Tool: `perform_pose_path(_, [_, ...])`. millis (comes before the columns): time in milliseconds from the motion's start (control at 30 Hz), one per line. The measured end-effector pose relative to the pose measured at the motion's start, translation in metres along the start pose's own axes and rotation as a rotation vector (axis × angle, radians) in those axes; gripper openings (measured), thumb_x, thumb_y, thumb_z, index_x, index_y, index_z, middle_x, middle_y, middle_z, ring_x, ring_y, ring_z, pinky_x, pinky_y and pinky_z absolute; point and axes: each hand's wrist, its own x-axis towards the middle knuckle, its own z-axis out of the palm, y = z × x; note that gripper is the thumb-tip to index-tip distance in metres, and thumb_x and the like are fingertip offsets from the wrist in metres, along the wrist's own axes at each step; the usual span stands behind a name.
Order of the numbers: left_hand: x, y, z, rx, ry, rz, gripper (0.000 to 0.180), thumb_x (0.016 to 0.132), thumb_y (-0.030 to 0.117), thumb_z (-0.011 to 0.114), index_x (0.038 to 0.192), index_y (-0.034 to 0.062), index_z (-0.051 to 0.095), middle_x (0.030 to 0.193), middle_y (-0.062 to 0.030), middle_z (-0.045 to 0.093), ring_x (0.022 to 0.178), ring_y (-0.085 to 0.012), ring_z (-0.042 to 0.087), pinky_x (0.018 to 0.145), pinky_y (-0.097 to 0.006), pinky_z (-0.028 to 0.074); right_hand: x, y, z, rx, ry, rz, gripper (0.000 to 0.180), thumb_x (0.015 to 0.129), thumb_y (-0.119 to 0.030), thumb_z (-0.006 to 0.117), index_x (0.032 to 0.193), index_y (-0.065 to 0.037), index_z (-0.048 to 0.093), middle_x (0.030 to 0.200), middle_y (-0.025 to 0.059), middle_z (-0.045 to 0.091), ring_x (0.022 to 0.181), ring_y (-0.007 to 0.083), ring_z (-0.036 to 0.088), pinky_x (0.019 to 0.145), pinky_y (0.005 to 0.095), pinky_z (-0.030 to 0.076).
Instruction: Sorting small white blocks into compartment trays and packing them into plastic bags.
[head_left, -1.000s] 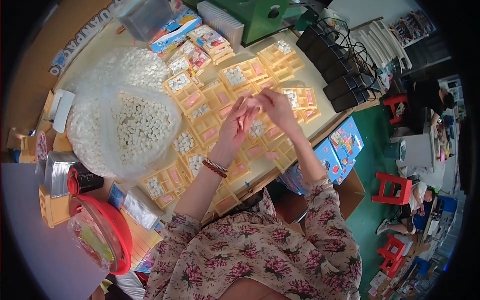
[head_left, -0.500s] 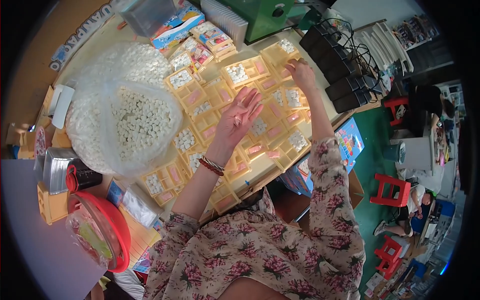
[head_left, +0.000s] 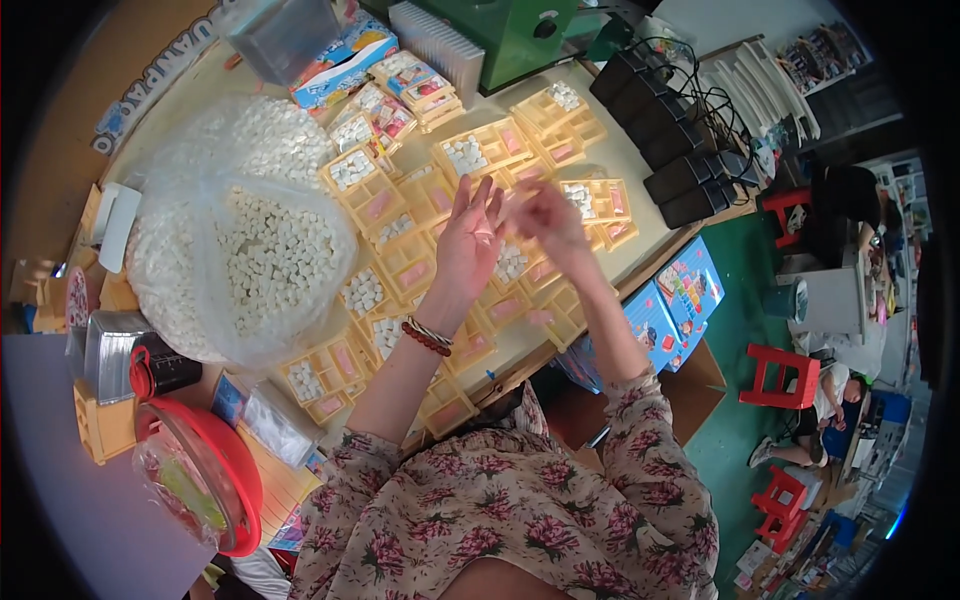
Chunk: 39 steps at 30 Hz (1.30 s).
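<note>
Over a cluster of pale yellow compartment trays [head_left: 558, 325], my left hand [head_left: 468, 245] is held palm up with its fingers cupped. Something small and pale pink seems to lie in that palm, too unclear to name. My right hand [head_left: 552, 225] is just beside the left one's fingertips and smeared by motion, so its grip cannot be made out. Many trays hold white pellets [head_left: 464, 154] in one compartment and a flat pink piece [head_left: 378, 204] in another. Both hands cover some trays in the middle.
A large clear bag [head_left: 195, 270] of white pellets stands at the left, near a red basin [head_left: 235, 470]. Black boxes with cables [head_left: 660, 130] line the right table edge. Farther back are stacked filled trays [head_left: 415, 85] and a green machine [head_left: 520, 45]. A person [head_left: 835, 405] sits off to the right.
My right hand has come back from the far right tray toward my left hand. The left hand stays over the trays, its fingers turned more upright. The view has shifted slightly.
</note>
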Motion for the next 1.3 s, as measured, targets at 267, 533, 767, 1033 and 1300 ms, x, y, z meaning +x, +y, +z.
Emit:
perform_pose_path(267, [0.004,0.012,0.000,-0.331,-0.140,-0.227,0.041,0.092,0.010,0.038,0.132,0.0070,0.033,0.142,-0.0167,0.028,0.133,-0.0313,0.026,0.109,-0.048,0.023,0.129,0.073,-0.134,-0.647,0.718,-0.052,0.036,0.073,-0.023,0.069,0.101,-0.002,0.059,0.075,0.0139,0.066,0.074,0.0277,0.064,0.068,0.0364,0.049])
perform_pose_path(533, [0.000,0.021,-0.011,-0.125,-0.278,-0.228,0.062,0.078,-0.006,0.044,0.136,0.0076,0.028,0.145,-0.0145,0.022,0.134,-0.0301,0.023,0.110,-0.048,0.022,0.078,0.022,-0.065,-0.303,0.129,-0.082,0.022,0.084,-0.017,0.061,0.101,-0.004,0.064,0.085,0.0064,0.065,0.079,0.0142,0.061,0.070,0.0280,0.047])
perform_pose_path(767, [-0.008,0.010,-0.014,0.180,-0.349,-0.199,0.082,0.079,-0.013,0.047,0.144,0.0263,0.016,0.148,0.0009,0.015,0.130,-0.0264,0.031,0.107,-0.046,0.028,-0.004,-0.029,-0.003,-0.347,-0.214,-0.148,0.015,0.084,-0.012,0.061,0.096,-0.003,0.062,0.090,0.0017,0.060,0.080,0.0113,0.057,0.069,0.0259,0.045])
perform_pose_path(1033, [-0.013,0.014,0.006,0.105,-0.155,-0.225,0.055,0.088,0.003,0.050,0.138,0.0123,0.028,0.134,-0.0110,0.035,0.110,-0.0210,0.049,0.093,-0.033,0.041,0.099,-0.005,-0.084,-0.623,0.218,-0.274,0.007,0.083,-0.004,0.055,0.085,0.000,0.060,0.073,0.0100,0.062,0.068,0.0183,0.060,0.064,0.0298,0.045])
perform_pose_path(1300, [-0.046,0.038,-0.030,0.139,-0.026,-0.322,0.023,0.094,0.021,0.049,0.107,0.0032,0.055,0.079,-0.0016,0.053,0.057,-0.0083,0.036,0.051,-0.020,0.032,0.181,-0.012,-0.116,-0.971,-0.016,-0.427,0.011,0.081,-0.011,0.056,0.086,-0.002,0.058,0.078,0.0141,0.061,0.070,0.0300,0.058,0.062,0.0353,0.045])
